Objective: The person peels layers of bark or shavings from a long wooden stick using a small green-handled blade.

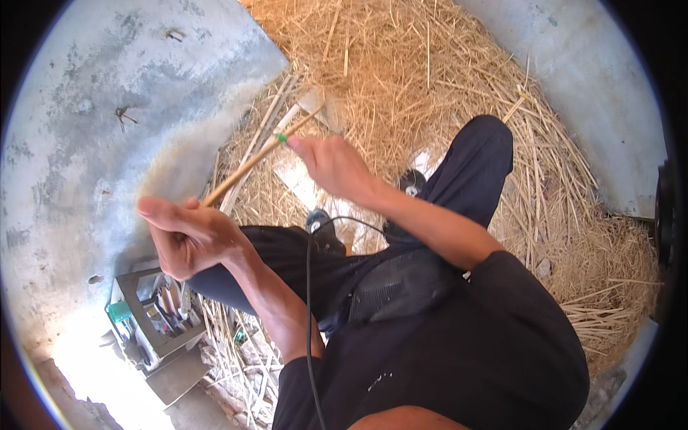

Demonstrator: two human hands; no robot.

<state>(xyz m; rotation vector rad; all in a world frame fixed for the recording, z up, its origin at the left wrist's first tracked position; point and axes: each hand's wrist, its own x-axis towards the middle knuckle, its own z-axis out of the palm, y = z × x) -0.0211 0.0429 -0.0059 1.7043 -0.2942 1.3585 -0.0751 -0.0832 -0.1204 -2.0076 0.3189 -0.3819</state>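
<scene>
Left grip [188, 235] closed round stick [252, 162]; right grip [331, 162] pinching upper part; stick slants up-right.

Dry rough straw [430, 79], matt wooden stick [247, 166]

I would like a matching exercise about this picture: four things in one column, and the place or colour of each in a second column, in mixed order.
Things:
1. thin wooden stick
2. straw
3. black cable
4. open box of small items

Places or colours:
A. lower left, beside the grey wall
B. golden, spread over the floor
C. held between the left hand and the right hand
D. hangs down along the dark clothing

Pairs: 1-C, 2-B, 3-D, 4-A
</scene>
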